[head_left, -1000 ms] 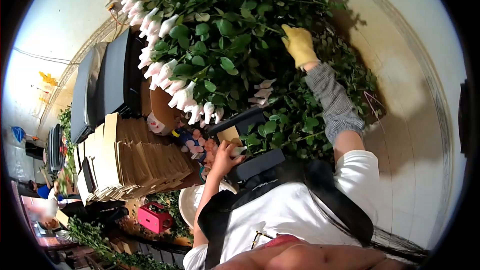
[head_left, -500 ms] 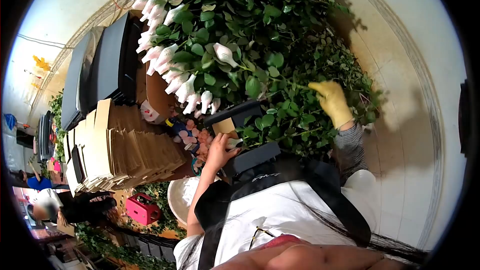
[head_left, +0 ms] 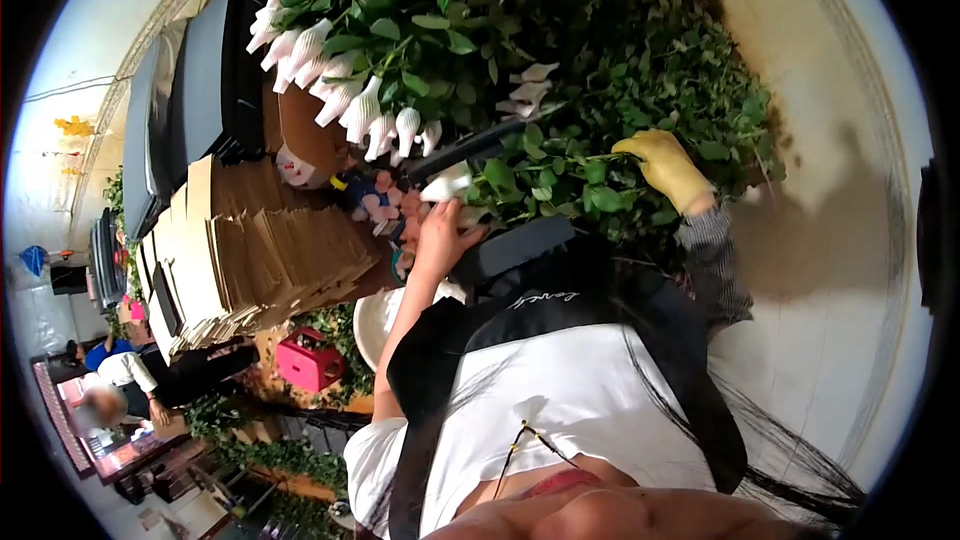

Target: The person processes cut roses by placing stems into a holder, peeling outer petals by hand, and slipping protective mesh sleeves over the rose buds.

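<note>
My left hand (head_left: 442,238) is bare and rests at the edge of a black box (head_left: 515,248), thumb apart from the fingers. Its fingertips touch or nearly touch a rose (head_left: 447,183) whose head is in a white net sleeve. That rose lies on its side, its leafy stem running right. In a yellow glove, my right hand (head_left: 662,170) is closed around the stem end, among the leaves. Another pale sleeved head shows partly under the first, beside my left thumb.
A large heap of leafy roses (head_left: 640,60) fills the far side, with white-sleeved heads (head_left: 310,50) along its left. Stacked brown cardboard (head_left: 270,260) and dark boxes (head_left: 215,80) stand left. A pink stool (head_left: 310,358), a white bucket (head_left: 370,325) and another person (head_left: 140,385) are lower left.
My right hand has brought the rose down toward me, and its head now lies by my left hand. My left hand stays at the box. The whole view has shifted slightly.
</note>
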Tool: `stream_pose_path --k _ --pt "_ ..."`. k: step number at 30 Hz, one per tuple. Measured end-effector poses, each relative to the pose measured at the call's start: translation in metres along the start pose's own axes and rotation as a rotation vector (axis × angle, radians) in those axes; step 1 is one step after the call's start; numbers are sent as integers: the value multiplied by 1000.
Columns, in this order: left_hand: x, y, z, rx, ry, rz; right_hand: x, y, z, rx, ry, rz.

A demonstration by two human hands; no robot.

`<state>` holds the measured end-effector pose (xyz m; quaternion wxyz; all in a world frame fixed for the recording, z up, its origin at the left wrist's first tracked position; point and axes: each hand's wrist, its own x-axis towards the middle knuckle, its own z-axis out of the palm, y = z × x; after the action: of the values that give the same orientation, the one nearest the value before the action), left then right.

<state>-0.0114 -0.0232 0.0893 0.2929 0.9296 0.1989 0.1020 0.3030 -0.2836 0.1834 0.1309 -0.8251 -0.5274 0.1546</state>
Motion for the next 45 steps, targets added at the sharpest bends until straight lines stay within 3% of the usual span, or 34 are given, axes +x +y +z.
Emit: stream_pose_path --k 1,3,4,6,7,8,10,11,12,14,16,17,18,20,21,22,24,26,28,30,32,34,37,38,41,43,44,45 --pt "1 6 -4 25 -11 39 7 6 15 15 -8 4" --pt "0 3 -2 108 -40 74 21 26 50 -320 -189 96" --pt "0 5 -4 108 -36 69 22 36 66 -322 -190 90" --pt "8 9 -11 389 -27 215 26 27 63 -357 -41 81" --pt "10 10 -7 435 -10 220 29 23 59 -483 -112 160" --pt "12 15 -13 460 -4 257 28 0 37 -460 -59 133" --pt "18 24 -21 426 67 280 26 29 66 -213 208 -44" --pt "16 16 -16 427 -19 201 24 32 72 -114 -14 140" --pt "15 11 -14 463 27 247 28 29 71 -12 -259 326" --pt "12 -5 -4 218 -74 100 17 2 50 -186 -261 314" --pt "8 -6 0 52 45 124 14 6 54 -163 -108 261" --pt "5 -10 4 11 65 107 21 15 65 -59 -102 319" --pt "4 -10 6 -15 62 79 19 32 77 93 -83 210" --pt "6 -1 4 -51 67 27 38 64 122 219 -221 351" --pt "6 1 3 -73 77 5 47 65 103 251 -397 412" --pt "12 0 2 -75 85 11 56 85 94 259 -507 255" --pt "7 -3 -1 -96 36 12 62 82 46 407 -379 53" --pt "8 2 0 -87 85 33 74 45 -17 320 37 115" --pt "5 5 0 -28 107 32 111 15 -57 142 566 -104" --pt "4 8 -1 -38 108 14 136 -47 -103 560 581 -220" --pt "3 10 -3 -38 107 1 186 -65 -124 -11 829 -371" --pt "3 13 -4 -18 139 31 245 -72 -150 -295 821 -276" --pt "2 10 0 4 137 16 340 -40 -160 -578 987 -148" --pt "1 8 0 49 148 35 354 -47 -169 -566 967 -61" --pt "2 2 3 -44 118 2 389 -40 -179 -640 931 -76" --pt "1 1 5 -23 135 9 413 -28 -178 -641 785 11" --pt "1 2 4 2 137 11 389 -40 -186 -653 801 -100" --pt "0 4 4 27 139 17 391 -38 -190 -743 716 -76"
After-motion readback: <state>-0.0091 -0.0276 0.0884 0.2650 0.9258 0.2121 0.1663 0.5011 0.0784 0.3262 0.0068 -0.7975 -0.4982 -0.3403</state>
